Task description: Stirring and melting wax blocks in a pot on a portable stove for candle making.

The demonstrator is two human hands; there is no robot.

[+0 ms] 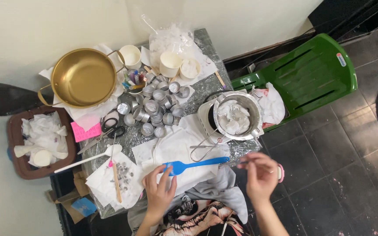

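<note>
Blue spatula [192, 164] lies crosswise, blade left.

Single head view, steep downward look over cluttered table [206, 94], medium distance.

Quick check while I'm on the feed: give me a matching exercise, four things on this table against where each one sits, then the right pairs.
Things:
1. gold pot
2. blue spatula
3. steel pan
4. scissors

Places:
A. on the white burner at the table's right edge, white chunks inside
B. far left of the table, on white paper
C. by the pink sponge, left of centre
D. near edge, blade at the left hand

Pairs: 1-B, 2-D, 3-A, 4-C
</note>
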